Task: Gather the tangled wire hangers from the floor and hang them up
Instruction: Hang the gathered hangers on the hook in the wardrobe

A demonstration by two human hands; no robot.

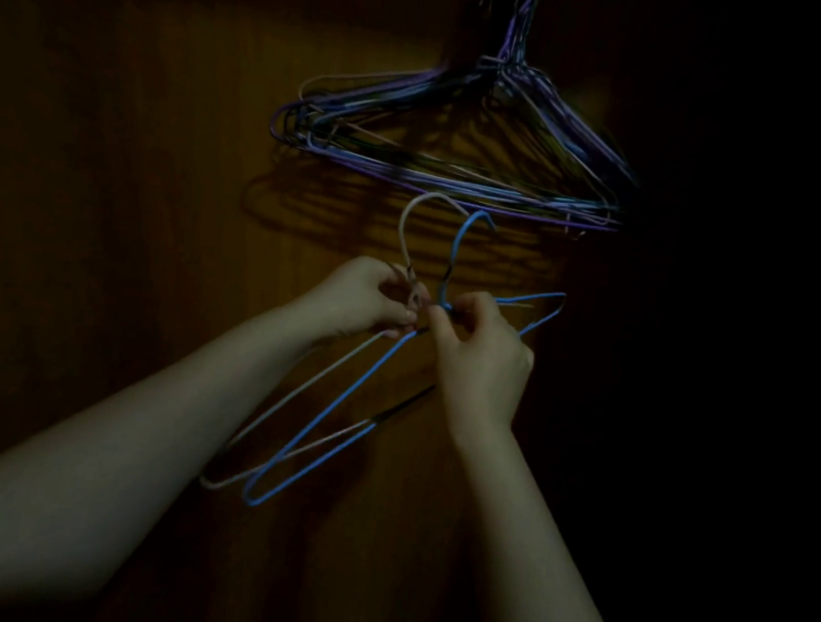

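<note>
Between your hands, two wire hangers overlap: your left hand [371, 298] pinches the pale hanger [298, 390] at its neck, right hand [480, 353] grips the blue hanger [340, 402]; a hung bunch of hangers [457, 140] sits just above both.

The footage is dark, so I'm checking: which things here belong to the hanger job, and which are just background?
Job: pink hanger, held by the left hand; blue hanger, held by the right hand; bunch of hung hangers.
Not the job: wooden panel behind.
</note>
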